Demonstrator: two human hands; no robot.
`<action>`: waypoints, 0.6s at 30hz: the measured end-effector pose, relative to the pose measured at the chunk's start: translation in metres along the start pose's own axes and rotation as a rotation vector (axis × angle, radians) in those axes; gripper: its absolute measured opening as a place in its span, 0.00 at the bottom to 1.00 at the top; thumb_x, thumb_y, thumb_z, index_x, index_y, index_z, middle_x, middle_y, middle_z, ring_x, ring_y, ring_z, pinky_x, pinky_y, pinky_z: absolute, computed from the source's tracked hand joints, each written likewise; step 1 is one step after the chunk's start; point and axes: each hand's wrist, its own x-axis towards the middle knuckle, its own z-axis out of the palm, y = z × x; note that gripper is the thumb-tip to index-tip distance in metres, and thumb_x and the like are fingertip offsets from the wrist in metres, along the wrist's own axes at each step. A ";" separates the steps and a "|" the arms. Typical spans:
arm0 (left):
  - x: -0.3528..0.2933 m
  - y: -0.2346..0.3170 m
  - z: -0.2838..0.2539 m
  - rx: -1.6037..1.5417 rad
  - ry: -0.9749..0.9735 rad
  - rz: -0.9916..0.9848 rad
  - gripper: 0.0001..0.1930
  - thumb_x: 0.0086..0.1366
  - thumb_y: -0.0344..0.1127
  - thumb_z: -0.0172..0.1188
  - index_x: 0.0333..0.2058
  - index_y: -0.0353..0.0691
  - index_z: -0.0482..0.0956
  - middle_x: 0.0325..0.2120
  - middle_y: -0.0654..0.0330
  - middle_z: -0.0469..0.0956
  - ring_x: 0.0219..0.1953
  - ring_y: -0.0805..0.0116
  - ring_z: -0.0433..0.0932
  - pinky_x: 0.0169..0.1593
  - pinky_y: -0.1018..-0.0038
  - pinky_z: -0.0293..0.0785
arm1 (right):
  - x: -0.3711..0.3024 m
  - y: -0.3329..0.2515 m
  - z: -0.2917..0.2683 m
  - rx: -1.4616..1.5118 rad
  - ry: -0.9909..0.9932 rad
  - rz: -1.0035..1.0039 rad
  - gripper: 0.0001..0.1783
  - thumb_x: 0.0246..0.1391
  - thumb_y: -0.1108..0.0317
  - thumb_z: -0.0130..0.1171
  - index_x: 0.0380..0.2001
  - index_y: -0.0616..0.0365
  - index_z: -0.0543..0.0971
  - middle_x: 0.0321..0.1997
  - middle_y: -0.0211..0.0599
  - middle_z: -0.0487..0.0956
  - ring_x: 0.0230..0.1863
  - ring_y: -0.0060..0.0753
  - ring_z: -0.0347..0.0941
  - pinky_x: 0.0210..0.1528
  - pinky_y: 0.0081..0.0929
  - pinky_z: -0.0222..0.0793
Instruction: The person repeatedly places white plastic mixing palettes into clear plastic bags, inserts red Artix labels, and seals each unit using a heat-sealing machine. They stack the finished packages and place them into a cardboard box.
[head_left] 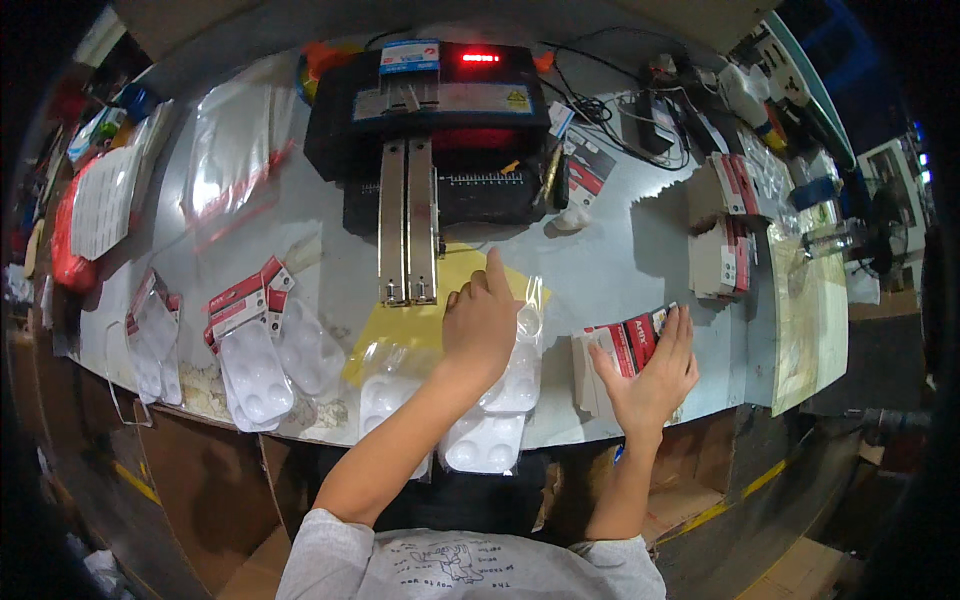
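Note:
My left hand (482,315) is over a yellow sheet (395,328), just right of two long metal rails on a black machine. Its index finger points away from me and the other fingers are bent; I see nothing held in it. Under and beside that forearm lie white plastic paint palettes (484,442) in clear bags. To the right, my right hand (650,385) grips a stack of red-and-white cards (630,345), thumb on the left side and fingers along the right edge.
The black machine (430,105) with a red lit display stands at the back. Bagged palettes (255,375) with red header cards lie left. Clear bags (232,140) lie behind them. More card stacks (720,255) stand right, near tangled black cables (610,110).

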 end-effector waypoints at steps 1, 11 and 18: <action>-0.006 0.003 -0.006 -0.118 0.032 0.052 0.37 0.56 0.36 0.62 0.60 0.36 0.52 0.34 0.48 0.76 0.34 0.53 0.77 0.41 0.64 0.73 | 0.000 0.000 -0.001 0.006 0.008 -0.004 0.56 0.33 0.38 0.64 0.58 0.68 0.60 0.64 0.52 0.60 0.65 0.47 0.54 0.61 0.45 0.46; -0.103 -0.058 -0.119 -1.348 -0.134 -0.339 0.05 0.53 0.21 0.62 0.31 0.28 0.79 0.30 0.55 0.80 0.33 0.74 0.78 0.41 0.79 0.75 | 0.000 -0.029 -0.024 0.170 0.074 0.096 0.37 0.28 0.56 0.74 0.45 0.59 0.75 0.45 0.43 0.77 0.48 0.42 0.72 0.49 0.33 0.65; -0.122 -0.064 -0.106 -1.073 -0.279 -0.402 0.07 0.60 0.27 0.58 0.36 0.30 0.79 0.31 0.58 0.81 0.34 0.75 0.79 0.41 0.81 0.74 | -0.003 -0.116 -0.051 0.814 -0.312 -0.409 0.26 0.30 0.50 0.73 0.31 0.56 0.79 0.26 0.38 0.79 0.24 0.39 0.74 0.26 0.27 0.69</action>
